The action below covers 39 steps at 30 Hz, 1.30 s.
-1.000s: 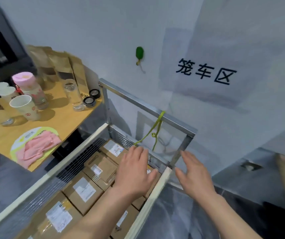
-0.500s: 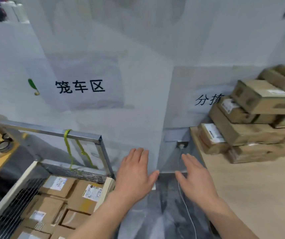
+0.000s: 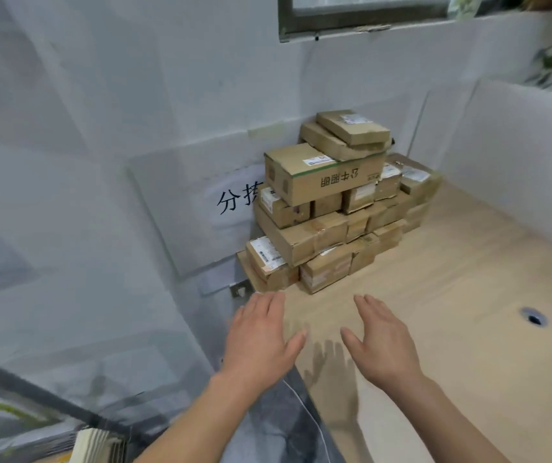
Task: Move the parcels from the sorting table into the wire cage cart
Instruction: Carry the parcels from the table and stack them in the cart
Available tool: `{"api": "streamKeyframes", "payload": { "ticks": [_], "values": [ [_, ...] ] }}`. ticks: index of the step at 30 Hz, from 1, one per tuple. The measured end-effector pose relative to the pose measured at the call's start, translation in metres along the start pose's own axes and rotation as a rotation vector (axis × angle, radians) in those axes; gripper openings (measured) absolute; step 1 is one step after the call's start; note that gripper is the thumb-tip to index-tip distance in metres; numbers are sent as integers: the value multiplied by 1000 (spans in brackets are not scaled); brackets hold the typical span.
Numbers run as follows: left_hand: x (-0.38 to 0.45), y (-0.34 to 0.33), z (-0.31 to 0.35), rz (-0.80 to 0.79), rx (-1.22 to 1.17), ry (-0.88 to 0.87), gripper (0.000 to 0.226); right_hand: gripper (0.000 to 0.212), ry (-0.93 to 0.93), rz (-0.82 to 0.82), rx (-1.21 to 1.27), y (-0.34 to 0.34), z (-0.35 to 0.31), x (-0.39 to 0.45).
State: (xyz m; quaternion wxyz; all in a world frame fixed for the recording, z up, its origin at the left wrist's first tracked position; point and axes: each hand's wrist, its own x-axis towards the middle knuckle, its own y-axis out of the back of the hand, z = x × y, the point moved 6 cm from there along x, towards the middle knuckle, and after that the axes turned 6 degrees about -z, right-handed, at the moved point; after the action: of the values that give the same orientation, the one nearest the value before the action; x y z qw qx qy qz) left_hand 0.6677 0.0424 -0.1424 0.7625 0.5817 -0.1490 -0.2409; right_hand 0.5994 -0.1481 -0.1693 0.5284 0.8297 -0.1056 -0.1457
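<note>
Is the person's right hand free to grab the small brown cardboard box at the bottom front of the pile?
Probably yes. The right hand is open and empty, and only bare wooden table lies between it and the small brown cardboard box, though other boxes rest on top.

A light wooden sorting table [image 3: 451,329] bears stacked cardboard parcels [image 3: 331,202] at its far-left corner.

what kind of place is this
Probably a small parcel sorting room: labelled cardboard parcels stacked on a wooden table, a printed zone sign on the wall, and a cage cart corner nearby.
</note>
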Motion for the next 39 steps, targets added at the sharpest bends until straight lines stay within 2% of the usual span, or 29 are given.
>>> {"api": "streamKeyframes", "payload": {
  "ticks": [8, 21, 33, 39],
  "values": [
    [55, -33, 57, -119, 51, -154, 75, 66, -198, 17, 9, 18, 74, 5],
    [187, -72, 103, -299, 62, -350, 78, 52, -540, -153, -38, 39, 128, 66],
    [270, -41, 115, -372, 152, -445, 64, 50, -600, -126, -31, 79, 115, 138],
    [271, -6, 121, -315, 166, -447, 69, 52, -551, -88, -62, 110, 107, 146]
  ]
}}
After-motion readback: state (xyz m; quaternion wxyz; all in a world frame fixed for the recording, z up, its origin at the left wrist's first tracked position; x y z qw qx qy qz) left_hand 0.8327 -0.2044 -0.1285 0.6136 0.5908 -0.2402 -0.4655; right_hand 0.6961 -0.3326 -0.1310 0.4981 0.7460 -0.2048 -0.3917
